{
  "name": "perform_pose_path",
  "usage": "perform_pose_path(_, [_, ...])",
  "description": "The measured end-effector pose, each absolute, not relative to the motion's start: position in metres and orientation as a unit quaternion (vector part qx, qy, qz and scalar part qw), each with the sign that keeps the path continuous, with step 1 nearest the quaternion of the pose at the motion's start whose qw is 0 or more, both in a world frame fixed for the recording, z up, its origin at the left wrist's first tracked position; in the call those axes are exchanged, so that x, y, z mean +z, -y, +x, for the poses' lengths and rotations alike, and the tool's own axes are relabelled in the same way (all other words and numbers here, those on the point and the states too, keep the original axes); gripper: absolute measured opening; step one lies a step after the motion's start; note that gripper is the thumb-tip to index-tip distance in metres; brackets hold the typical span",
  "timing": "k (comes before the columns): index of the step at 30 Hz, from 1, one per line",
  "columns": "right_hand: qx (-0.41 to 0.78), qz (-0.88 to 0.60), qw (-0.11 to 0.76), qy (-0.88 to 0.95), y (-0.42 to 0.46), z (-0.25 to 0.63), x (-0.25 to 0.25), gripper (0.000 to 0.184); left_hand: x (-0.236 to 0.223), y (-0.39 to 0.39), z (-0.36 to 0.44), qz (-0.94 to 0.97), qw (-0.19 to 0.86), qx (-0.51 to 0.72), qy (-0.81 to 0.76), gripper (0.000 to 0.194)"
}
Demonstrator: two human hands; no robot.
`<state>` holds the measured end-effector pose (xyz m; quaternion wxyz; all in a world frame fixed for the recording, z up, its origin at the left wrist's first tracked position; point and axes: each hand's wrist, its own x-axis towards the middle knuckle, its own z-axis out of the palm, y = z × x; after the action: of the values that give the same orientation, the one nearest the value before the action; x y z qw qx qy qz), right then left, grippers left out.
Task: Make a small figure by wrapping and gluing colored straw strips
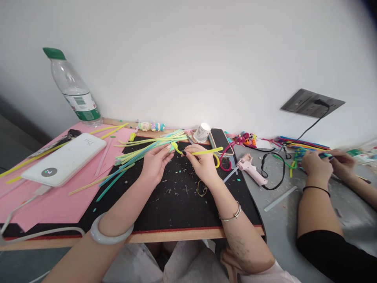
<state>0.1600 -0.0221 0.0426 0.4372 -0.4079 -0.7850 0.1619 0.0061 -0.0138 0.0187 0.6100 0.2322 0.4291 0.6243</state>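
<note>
My left hand (157, 162) is closed in a pinch on a small yellow and green coiled pipe-cleaner piece (174, 146) above the black mat. Opposite it, my right hand (202, 162) pinches a yellow pipe cleaner (209, 151); one length sticks out to the right past the fingers. A thin yellow strand runs between the two hands. Loose pipe cleaners (129, 158) in yellow, pale green, blue and teal lie in a bundle beside my left hand. A paper cup (202, 132) stands just behind my right hand.
A hot glue gun (251, 169) and a phone (220, 140) lie to the right. Leftward are a white power bank (64, 159), pink sheets (85, 196) and a plastic bottle (73, 88). At far right, a co-worker's hands (318, 167) work. Scraps dot the black mat (176, 212).
</note>
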Motion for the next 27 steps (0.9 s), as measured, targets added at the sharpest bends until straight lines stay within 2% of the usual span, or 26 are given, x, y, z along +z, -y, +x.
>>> perform_pose_path(9, [0.161,-0.416,0.444,0.777,0.022,0.161,0.041,0.023,0.020,0.011,0.004,0.186,0.666,0.599,-0.404,0.006])
perform_pose_path(15, [0.175,-0.450,0.465,0.742,0.018,0.162,0.036,0.021,0.022,0.009,0.004,0.134,0.718,0.574,-0.371,0.010])
perform_pose_path(22, [0.321,-0.444,0.567,0.615,0.015,0.160,0.033,0.011,0.032,0.012,0.001,0.053,0.791,0.538,-0.287,0.017])
perform_pose_path(27, [0.421,-0.436,0.603,0.518,0.012,0.160,0.029,0.011,0.036,0.016,0.002,0.055,0.811,0.518,-0.265,0.017])
